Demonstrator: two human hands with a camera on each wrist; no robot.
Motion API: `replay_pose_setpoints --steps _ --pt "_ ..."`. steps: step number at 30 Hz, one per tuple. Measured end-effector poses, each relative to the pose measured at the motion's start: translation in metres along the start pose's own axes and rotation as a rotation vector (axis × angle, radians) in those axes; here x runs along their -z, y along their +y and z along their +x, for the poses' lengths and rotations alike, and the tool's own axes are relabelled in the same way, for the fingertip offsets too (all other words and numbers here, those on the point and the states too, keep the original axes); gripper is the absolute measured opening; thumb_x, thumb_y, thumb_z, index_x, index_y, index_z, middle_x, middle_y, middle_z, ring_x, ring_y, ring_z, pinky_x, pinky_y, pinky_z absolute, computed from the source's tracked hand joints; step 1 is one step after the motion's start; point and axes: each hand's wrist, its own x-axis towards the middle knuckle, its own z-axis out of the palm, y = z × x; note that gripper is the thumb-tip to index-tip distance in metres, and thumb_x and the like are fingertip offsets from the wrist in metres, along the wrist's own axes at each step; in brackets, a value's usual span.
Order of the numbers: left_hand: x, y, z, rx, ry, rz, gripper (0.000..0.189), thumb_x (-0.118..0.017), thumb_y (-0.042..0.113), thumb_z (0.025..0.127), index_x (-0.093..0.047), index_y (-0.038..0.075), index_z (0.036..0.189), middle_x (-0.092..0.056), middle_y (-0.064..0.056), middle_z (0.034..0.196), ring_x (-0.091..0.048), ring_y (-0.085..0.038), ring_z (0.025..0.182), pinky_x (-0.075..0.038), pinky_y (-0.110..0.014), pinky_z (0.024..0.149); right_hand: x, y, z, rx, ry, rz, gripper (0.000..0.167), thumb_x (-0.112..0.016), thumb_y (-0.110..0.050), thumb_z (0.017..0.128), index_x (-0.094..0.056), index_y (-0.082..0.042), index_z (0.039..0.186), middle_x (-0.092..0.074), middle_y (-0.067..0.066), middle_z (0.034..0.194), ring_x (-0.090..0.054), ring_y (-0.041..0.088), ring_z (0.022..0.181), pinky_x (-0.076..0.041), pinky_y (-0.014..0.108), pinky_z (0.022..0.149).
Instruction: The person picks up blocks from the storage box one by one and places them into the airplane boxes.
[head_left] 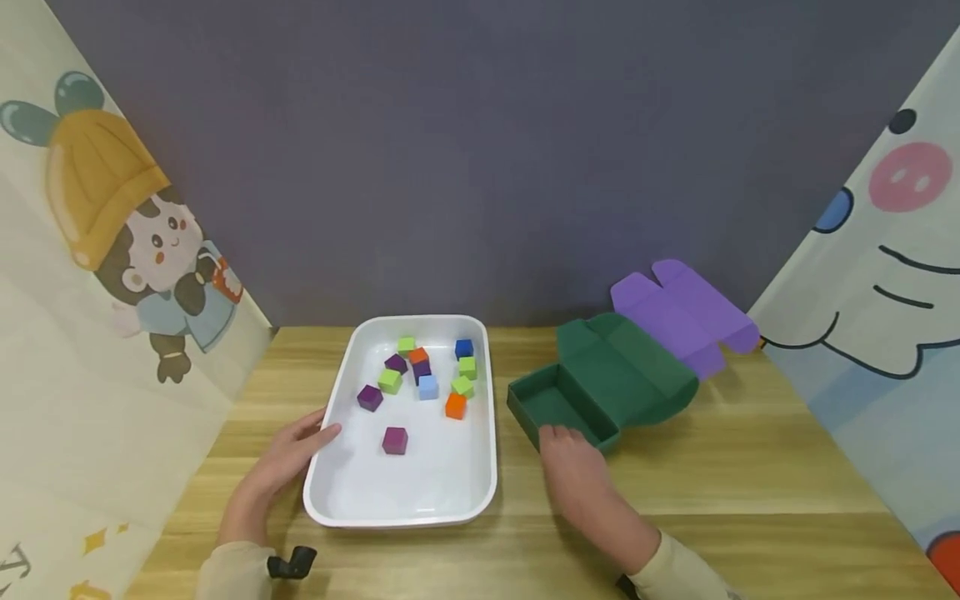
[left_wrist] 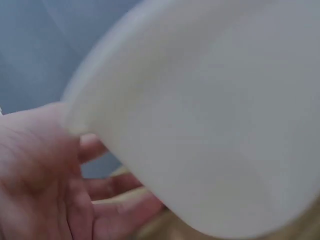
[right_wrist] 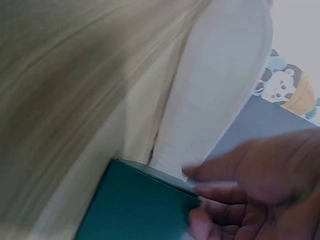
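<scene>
the left hand point(head_left: 283, 458) has its grip on the left rim of the white tray point(head_left: 408, 487), thumb over the edge and fingers along the outside of the wall. the right hand point(head_left: 576, 473) is to the right of the tray, its fingers reaching over the near edge of the green box point(head_left: 564, 402); some fingertips are hidden there, so i cannot tell whether that grip is grasping anything. the box stands just beside the tray's right side, its lid point(head_left: 626, 371) folded back, away from the tray. inside the tray, one magenta cube point(head_left: 395, 441) sits apart, closest to the near end. farther up the tray are a light blue cube point(head_left: 428, 387) near the middle, a dark blue cube point(head_left: 464, 349) at the far right, two orange cubes point(head_left: 455, 406), three dark purple cubes point(head_left: 370, 398) and four light green cubes point(head_left: 390, 382). a flat purple piece point(head_left: 686, 317) lies to the right of the tray, past the green lid and partly behind it. under the tray is the wooden table point(head_left: 750, 467); beyond its far end rises a dark grey backdrop point(head_left: 480, 167).
</scene>
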Motion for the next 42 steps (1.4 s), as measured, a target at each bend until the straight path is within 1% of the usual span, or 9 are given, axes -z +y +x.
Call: replay_pose_setpoints --steps 6,10,16,20,25,30,33,38,42 --pt "0.009 0.011 -0.002 -0.026 -0.127 0.004 0.068 -0.055 0.034 0.100 -0.027 -0.002 0.150 -0.054 -0.028 0.125 -0.064 -0.030 0.097 -0.056 -0.040 0.078 0.027 0.002 0.004 0.052 0.001 0.024 0.027 -0.082 -0.013 0.075 -0.055 -0.007 0.076 -0.052 0.002 0.068 -0.051 0.019 0.059 -0.045 0.029 0.047" --pt "0.014 0.022 -0.004 -0.037 -0.157 -0.027 0.066 -0.056 0.023 0.100 -0.024 -0.006 0.150 -0.052 -0.032 0.126 -0.065 -0.035 0.098 -0.056 -0.043 0.078 0.062 0.002 0.022 0.098 -0.123 0.096 0.022 -0.081 -0.018 0.078 -0.061 -0.009 0.083 -0.055 -0.002 0.072 -0.054 0.015 0.064 -0.046 0.029 0.052" --pt "0.005 0.035 -0.001 0.005 -0.133 -0.023 0.057 -0.054 0.010 0.100 -0.027 -0.005 0.149 -0.049 -0.035 0.128 -0.064 -0.039 0.100 -0.057 -0.046 0.077 0.116 -0.004 0.080 0.173 -0.208 0.180 0.014 -0.076 -0.017 0.083 -0.069 -0.010 0.092 -0.063 -0.001 0.079 -0.056 0.013 0.065 -0.049 0.030 0.056" --pt "0.004 0.040 -0.001 0.029 -0.097 -0.010 0.054 -0.052 0.007 0.101 -0.028 -0.004 0.148 -0.050 -0.034 0.126 -0.065 -0.036 0.097 -0.058 -0.045 0.073 0.124 -0.021 0.125 0.216 -0.287 0.269 0.008 -0.071 -0.017 0.087 -0.068 -0.012 0.093 -0.058 -0.004 0.076 -0.051 0.013 0.065 -0.046 0.026 0.057" --pt "0.006 0.041 -0.001 0.039 -0.104 -0.016 0.057 -0.053 0.009 0.101 -0.026 -0.004 0.149 -0.048 -0.035 0.129 -0.065 -0.034 0.097 -0.057 -0.045 0.074 0.097 -0.056 0.168 0.252 -0.409 0.313 0.011 -0.068 -0.022 0.091 -0.069 -0.014 0.099 -0.062 -0.005 0.088 -0.055 0.014 0.078 -0.049 0.021 0.066" --pt "0.013 0.040 -0.005 0.045 -0.080 -0.017 0.056 -0.052 0.006 0.100 -0.026 -0.007 0.148 -0.050 -0.035 0.126 -0.066 -0.035 0.094 -0.058 -0.045 0.072 0.049 -0.091 0.215 0.339 -0.495 0.433 0.009 -0.067 -0.022 0.093 -0.069 -0.015 0.098 -0.063 -0.005 0.090 -0.057 0.013 0.079 -0.050 0.020 0.067" --pt "0.016 0.039 -0.006 0.061 -0.078 -0.023 0.058 -0.054 0.007 0.100 -0.026 -0.006 0.149 -0.052 -0.034 0.125 -0.066 -0.034 0.094 -0.058 -0.045 0.072 0.016 -0.105 0.237 0.334 -0.555 0.491 0.008 -0.068 -0.021 0.092 -0.069 -0.015 0.097 -0.063 -0.005 0.091 -0.058 0.013 0.078 -0.050 0.020 0.066" --pt "0.015 0.038 -0.008 0.067 -0.076 -0.026 0.058 -0.054 0.009 0.100 -0.026 -0.005 0.148 -0.050 -0.034 0.127 -0.066 -0.035 0.095 -0.057 -0.045 0.073 -0.035 -0.119 0.254 0.320 -0.560 0.424 0.009 -0.069 -0.017 0.089 -0.071 -0.014 0.097 -0.063 -0.005 0.094 -0.057 0.010 0.078 -0.047 0.020 0.066" --pt "0.009 0.035 -0.009 0.080 -0.071 -0.029 0.055 -0.053 0.006 0.100 -0.028 -0.003 0.148 -0.050 -0.034 0.128 -0.066 -0.035 0.096 -0.057 -0.045 0.074 -0.066 -0.122 0.257 0.267 -0.625 0.340 0.006 -0.068 -0.014 0.087 -0.070 -0.013 0.093 -0.063 -0.004 0.089 -0.055 0.010 0.072 -0.046 0.021 0.061"
